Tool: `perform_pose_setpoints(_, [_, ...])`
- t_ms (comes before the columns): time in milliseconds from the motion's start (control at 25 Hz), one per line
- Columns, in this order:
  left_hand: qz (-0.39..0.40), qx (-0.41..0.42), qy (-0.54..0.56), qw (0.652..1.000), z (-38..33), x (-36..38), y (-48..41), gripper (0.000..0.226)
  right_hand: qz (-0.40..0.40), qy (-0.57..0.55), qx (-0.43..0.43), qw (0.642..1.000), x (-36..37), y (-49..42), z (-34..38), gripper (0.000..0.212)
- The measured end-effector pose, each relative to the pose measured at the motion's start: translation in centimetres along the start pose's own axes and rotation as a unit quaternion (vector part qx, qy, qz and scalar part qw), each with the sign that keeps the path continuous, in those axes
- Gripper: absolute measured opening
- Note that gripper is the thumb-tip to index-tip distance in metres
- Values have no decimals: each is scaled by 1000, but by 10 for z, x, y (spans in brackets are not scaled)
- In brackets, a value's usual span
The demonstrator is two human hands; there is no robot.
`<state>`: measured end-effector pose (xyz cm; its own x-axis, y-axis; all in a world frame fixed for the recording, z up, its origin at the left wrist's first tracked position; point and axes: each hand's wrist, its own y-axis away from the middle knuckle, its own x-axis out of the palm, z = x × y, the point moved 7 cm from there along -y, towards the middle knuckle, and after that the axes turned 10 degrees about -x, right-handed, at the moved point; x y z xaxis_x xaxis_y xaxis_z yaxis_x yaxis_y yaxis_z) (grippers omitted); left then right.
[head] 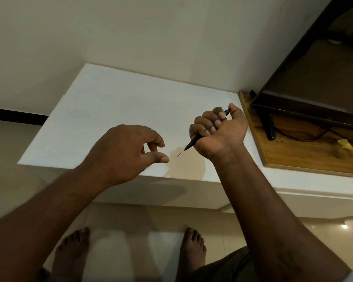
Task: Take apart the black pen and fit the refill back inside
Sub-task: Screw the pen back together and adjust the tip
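Observation:
My right hand grips the black pen in a fist above the white table. The pen's tapered front end sticks out below the fist, pointing down and left, with a thin needle-like tip showing. Its rear end pokes out by the thumb. My left hand hovers a short way left of the tip, with fingers loosely curled, the thumb stretched toward the pen, and nothing seen between them. A small teal speck peeks out past its knuckles; what it is cannot be told.
A wooden board lies at the table's right, carrying a dark screen on a black stand, a cable and a yellow scrap. The wall is close behind. Bare feet stand on the tiled floor below the table's front edge.

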<state>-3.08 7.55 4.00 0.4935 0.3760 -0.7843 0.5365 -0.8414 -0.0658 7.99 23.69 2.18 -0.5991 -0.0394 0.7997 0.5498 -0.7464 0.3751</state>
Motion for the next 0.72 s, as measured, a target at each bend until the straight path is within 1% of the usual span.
perform_pose_setpoints(80, [-7, 24, -6, 1000, -6, 0, 1, 59, 3, -4, 4, 1000, 0, 0, -1, 50])
perform_pose_setpoints(160, [-9, 35, -20, 999, -9, 2, 3, 66, 5, -10, 9, 1000, 0, 0, -2, 50])
perform_pose_setpoints(280, [-21, 43, -32, 998, -10, 3, 3, 67, 9, -16, 18, 1000, 1, 0, -4, 51])
perform_pose_setpoints(480, [-38, 51, -40, 997, -11, 3, 2, 61, 13, -17, 27, 999, 1, 0, -6, 53])
perform_pose_setpoints(720, [-38, 45, -48, 997, -9, 4, 1, 64, 16, -14, 30, 999, 1, 0, -8, 55])
